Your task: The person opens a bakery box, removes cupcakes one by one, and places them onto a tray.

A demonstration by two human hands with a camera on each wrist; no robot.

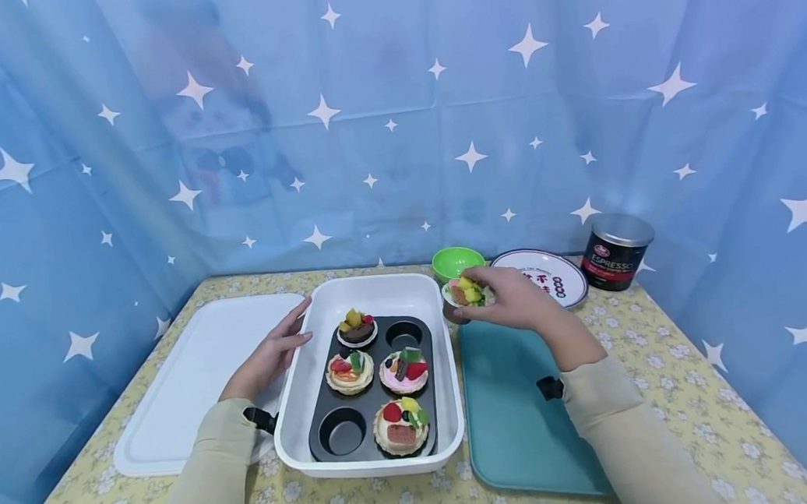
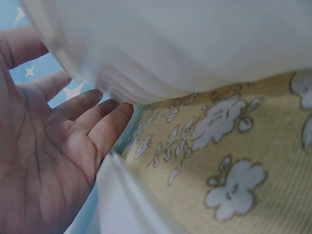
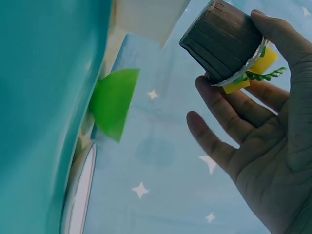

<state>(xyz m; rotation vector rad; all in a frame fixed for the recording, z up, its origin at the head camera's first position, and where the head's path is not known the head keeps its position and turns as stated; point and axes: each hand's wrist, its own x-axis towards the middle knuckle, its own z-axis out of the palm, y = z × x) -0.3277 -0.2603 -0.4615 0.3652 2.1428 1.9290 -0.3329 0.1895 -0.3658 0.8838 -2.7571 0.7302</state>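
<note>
A cupcake (image 1: 467, 291) in a brown wrapper, topped with yellow fruit pieces and green leaves, is pinched between the thumb and fingers of my right hand (image 1: 512, 297). It is above the table, just right of the white rectangular bin (image 1: 372, 468); the right wrist view shows its brown wrapper (image 3: 222, 41). My left hand (image 1: 277, 351) touches the bin's left side with fingers extended, as the left wrist view (image 2: 53, 146) also shows. Inside the bin lies a dark muffin pan (image 1: 362, 464) with several decorated cupcakes (image 1: 403, 367) and two empty cups, at back right (image 1: 404, 333) and front left (image 1: 342, 431).
Right of the bin lies a teal tray (image 1: 521, 423). A green bowl (image 1: 457, 261), a white plate (image 1: 570, 281) with printed characters and an espresso tin (image 1: 617, 251) stand along the back. To the left lies a white board (image 1: 201, 375). A starry blue curtain (image 1: 391, 73) hangs behind.
</note>
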